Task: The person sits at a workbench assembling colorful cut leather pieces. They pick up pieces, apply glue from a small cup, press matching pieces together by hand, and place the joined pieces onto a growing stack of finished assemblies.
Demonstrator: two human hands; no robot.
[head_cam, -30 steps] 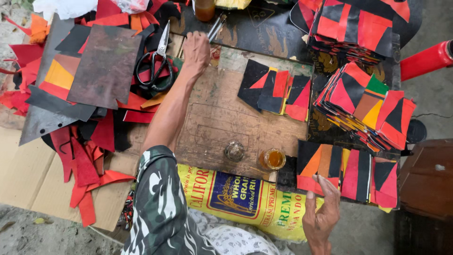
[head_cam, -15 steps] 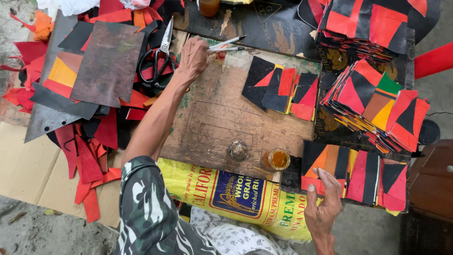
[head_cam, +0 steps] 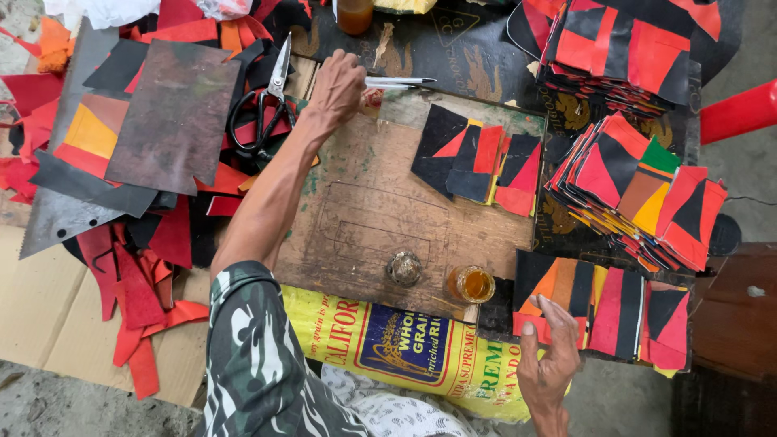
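- At the far edge of the wooden board (head_cam: 364,218), the left hand (head_cam: 338,85) is closed around a thin brush (head_cam: 396,81), just right of the black scissors (head_cam: 263,113).
- The right hand (head_cam: 550,364) rests half open, fingers touching the near row of red-and-black patches (head_cam: 615,311).
- The glue jar (head_cam: 472,283) stands near the board's near right corner.
- Judging by this, it is the gluing step; next the brush probably needs to come to the jar or a patch.

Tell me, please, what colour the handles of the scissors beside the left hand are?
Black, seen in the head view: the scissors lie just beside the left hand.
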